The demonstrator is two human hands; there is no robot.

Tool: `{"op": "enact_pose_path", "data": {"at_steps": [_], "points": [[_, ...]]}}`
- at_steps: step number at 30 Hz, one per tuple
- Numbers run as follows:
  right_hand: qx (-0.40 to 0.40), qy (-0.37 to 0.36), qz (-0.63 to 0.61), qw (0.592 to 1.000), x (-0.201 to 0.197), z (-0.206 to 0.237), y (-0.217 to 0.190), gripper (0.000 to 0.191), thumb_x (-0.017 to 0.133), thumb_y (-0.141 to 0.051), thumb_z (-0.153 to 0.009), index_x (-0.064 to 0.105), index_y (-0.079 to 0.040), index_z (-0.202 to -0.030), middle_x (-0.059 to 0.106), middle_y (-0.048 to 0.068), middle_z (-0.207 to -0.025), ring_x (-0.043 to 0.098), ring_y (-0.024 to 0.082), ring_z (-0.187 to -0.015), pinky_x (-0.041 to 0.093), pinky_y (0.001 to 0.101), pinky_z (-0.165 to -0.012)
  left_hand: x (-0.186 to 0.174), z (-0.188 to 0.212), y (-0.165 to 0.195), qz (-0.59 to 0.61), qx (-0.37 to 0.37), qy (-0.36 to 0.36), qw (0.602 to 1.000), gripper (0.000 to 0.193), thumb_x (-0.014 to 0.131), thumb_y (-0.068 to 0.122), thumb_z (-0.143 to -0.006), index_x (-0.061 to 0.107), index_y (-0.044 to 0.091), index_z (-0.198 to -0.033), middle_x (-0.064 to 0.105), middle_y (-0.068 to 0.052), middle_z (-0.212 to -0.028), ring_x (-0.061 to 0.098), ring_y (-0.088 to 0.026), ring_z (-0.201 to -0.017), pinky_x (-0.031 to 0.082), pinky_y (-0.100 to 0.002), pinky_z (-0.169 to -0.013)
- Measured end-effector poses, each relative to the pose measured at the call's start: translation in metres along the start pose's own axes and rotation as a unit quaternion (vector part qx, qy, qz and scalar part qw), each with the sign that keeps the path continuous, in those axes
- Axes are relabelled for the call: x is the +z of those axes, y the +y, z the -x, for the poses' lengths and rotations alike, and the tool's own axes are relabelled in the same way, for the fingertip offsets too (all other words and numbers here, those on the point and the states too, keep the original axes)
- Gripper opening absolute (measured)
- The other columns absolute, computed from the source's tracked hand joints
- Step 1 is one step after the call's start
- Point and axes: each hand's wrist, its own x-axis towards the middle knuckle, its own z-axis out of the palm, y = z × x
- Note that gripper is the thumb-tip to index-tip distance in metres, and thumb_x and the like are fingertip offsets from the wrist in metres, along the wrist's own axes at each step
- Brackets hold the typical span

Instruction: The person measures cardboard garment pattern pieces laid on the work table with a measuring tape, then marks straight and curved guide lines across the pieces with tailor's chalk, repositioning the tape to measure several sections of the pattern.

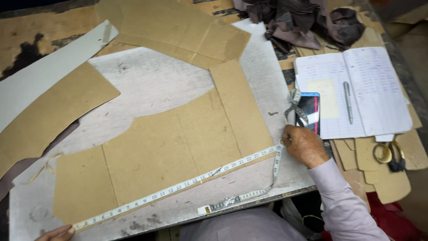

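Here both hands, left hand [58,233] and right hand [304,145], pinch a tape measure [178,188] taut along the cardboard pattern's [178,147] lower edge, near the desk's [147,85] front edge, so it lies flat.

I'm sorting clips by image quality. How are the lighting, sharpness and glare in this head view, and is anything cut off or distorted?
Head view: light is even and soft, with no hard shadows; the measuring tape and cardboard pattern are sharp; the phone screen shows mild reflection; the left hand is cropped by the bottom edge, the right hand fully visible; the table edges bow slightly from the wide lens.
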Motion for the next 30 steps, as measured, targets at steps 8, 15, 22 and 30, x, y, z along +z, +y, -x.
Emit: {"op": "enact_pose_path", "data": {"at_steps": [8, 15, 22, 30], "points": [[0.001, -0.018, 0.021, 1.0, 0.006, -0.003, -0.001, 0.014, 0.074, -0.024, -0.089, 0.074, -0.013, -0.097, 0.078, 0.015, -0.087, 0.075, 0.035, -0.083, 0.058, 0.0492, -0.078, 0.006, 0.019, -0.003, 0.022, 0.045, 0.128, 0.991, 0.019, 0.083, 0.007, -0.082, 0.082, 0.003, -0.101, 0.078, -0.016, -0.092, 0.072, -0.022, -0.091, 0.055, -0.031, -0.09], [0.03, -0.059, 0.089, 0.994, 0.019, -0.012, 0.004, 0.018, 0.074, -0.031, -0.095, 0.077, -0.015, -0.103, 0.078, 0.011, -0.08, 0.075, 0.027, -0.073, 0.062, 0.0439, -0.074, -0.003, 0.016, 0.003, -0.041, -0.019, 0.144, 0.989, 0.013, 0.086, 0.014, -0.079, 0.086, 0.011, -0.092, 0.079, -0.009, -0.097, 0.072, -0.023, -0.092, 0.055, -0.035, -0.091], [0.042, -0.055, 0.114, 0.991, 0.026, -0.014, -0.002, 0.016, 0.073, -0.029, -0.097, 0.078, -0.017, -0.106, 0.078, 0.009, -0.088, 0.075, 0.025, -0.075, 0.065, 0.0416, -0.075, -0.007, 0.01, -0.01, -0.028, -0.034, 0.136, 0.99, 0.012, 0.083, 0.016, -0.084, 0.085, 0.014, -0.095, 0.081, -0.009, -0.094, 0.074, -0.023, -0.091, 0.057, -0.034, -0.09], [0.067, -0.018, 0.105, 0.992, 0.014, -0.002, -0.021, 0.012, 0.075, -0.024, -0.093, 0.08, -0.019, -0.103, 0.081, 0.008, -0.099, 0.077, 0.029, -0.087, 0.061, 0.044, -0.08, -0.005, 0.01, -0.013, -0.032, 0.038, 0.163, 0.985, 0.014, 0.082, 0.013, -0.083, 0.084, 0.012, -0.096, 0.08, -0.008, -0.091, 0.075, -0.021, -0.086, 0.057, -0.032, -0.085]]}}
